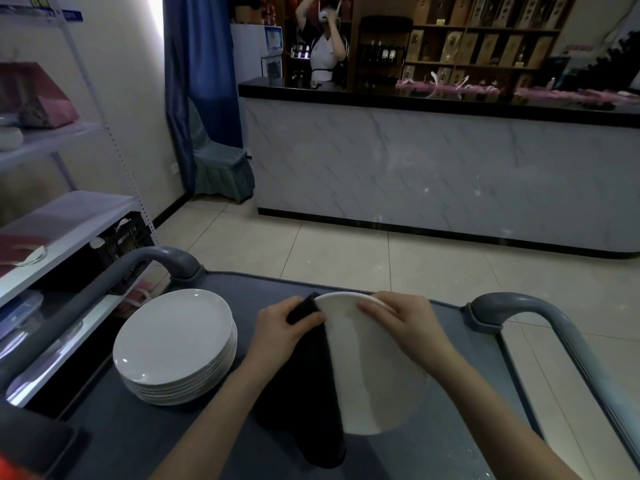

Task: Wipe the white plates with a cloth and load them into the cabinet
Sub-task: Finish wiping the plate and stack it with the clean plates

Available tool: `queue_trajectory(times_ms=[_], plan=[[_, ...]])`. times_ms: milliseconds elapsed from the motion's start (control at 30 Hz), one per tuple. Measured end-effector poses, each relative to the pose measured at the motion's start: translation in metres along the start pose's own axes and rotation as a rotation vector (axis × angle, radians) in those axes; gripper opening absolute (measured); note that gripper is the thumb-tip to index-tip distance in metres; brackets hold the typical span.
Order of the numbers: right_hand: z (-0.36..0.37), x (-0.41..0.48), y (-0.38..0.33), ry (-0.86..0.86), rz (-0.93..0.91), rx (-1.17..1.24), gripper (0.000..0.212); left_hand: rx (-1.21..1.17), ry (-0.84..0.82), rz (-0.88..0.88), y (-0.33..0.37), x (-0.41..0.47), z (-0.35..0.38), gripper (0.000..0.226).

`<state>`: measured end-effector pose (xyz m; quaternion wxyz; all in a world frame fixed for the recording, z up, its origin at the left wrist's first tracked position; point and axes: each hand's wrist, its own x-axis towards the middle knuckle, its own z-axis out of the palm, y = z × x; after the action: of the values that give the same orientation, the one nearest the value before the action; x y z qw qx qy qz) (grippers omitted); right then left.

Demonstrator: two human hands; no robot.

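Observation:
A white plate (pixel 367 368) is held tilted over the grey cart (pixel 450 445). My right hand (pixel 405 323) grips the plate's far rim, fingers curled over the edge. A black cloth (pixel 304 386) hangs down along the plate's left side. My left hand (pixel 284 327) pinches the cloth against the plate's left rim near the top. A stack of several white plates (pixel 176 344) rests on the cart to the left of my hands.
The cart has grey handles at the far left (pixel 166 261) and far right (pixel 519 306). A white shelving unit (pixel 69 223) stands on the left. A marble-fronted counter (pixel 433 168) lies ahead across tiled floor, with a person (pixel 325 46) behind it.

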<state>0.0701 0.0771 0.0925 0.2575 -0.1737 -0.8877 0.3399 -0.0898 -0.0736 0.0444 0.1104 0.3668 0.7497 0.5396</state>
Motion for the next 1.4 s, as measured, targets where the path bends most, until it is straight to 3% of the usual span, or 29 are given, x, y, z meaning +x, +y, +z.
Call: queue_trajectory(times_ms=[133, 200, 267, 367, 500, 667, 800, 867, 1000, 1133, 1233, 1300, 1400], plan=[[0.012, -0.008, 0.002, 0.343, 0.195, 0.217, 0.046, -0.155, 0.305, -0.243, -0.015, -0.012, 0.009, 0.019], [0.031, -0.015, -0.004, 0.604, 0.364, 0.418, 0.047, -0.309, 0.359, -0.391, -0.017, -0.017, 0.021, 0.023], [0.052, -0.020, -0.008, 0.753, 0.500, 0.533, 0.043, -0.425, 0.385, -0.502, -0.016, -0.025, 0.036, 0.022], [0.062, -0.027, 0.001, 0.677, 0.533, 0.508, 0.033, -0.498, 0.368, -0.551, -0.023, -0.030, 0.036, 0.017], [0.033, -0.032, 0.019, 0.407, 0.353, 0.332, 0.008, -0.464, 0.361, -0.491, -0.033, -0.026, 0.021, 0.019], [0.004, -0.005, 0.020, 0.105, 0.255, 0.096, 0.041, -0.294, 0.261, -0.349, -0.034, -0.019, 0.006, 0.020], [-0.005, 0.018, 0.015, -0.162, 0.184, -0.121, 0.018, -0.129, 0.079, -0.155, -0.024, -0.007, -0.003, 0.026], [-0.002, 0.018, 0.015, -0.137, 0.153, -0.082, 0.009, -0.086, 0.017, -0.101, -0.019, -0.001, -0.004, 0.028], [0.008, 0.009, 0.017, 0.087, 0.179, 0.069, 0.031, -0.101, 0.095, -0.121, -0.018, 0.002, 0.001, 0.027], [0.032, -0.005, 0.013, 0.524, 0.455, 0.367, 0.042, -0.206, 0.303, -0.330, -0.023, -0.005, 0.016, 0.025], [0.059, -0.007, 0.005, 0.805, 0.672, 0.600, 0.033, -0.313, 0.341, -0.467, -0.022, -0.018, 0.043, 0.018], [0.065, -0.011, 0.007, 0.782, 0.674, 0.604, 0.024, -0.446, 0.305, -0.542, -0.025, -0.023, 0.050, 0.017], [0.052, -0.023, 0.021, 0.521, 0.526, 0.455, 0.013, -0.557, 0.296, -0.589, -0.033, -0.019, 0.039, 0.019]])
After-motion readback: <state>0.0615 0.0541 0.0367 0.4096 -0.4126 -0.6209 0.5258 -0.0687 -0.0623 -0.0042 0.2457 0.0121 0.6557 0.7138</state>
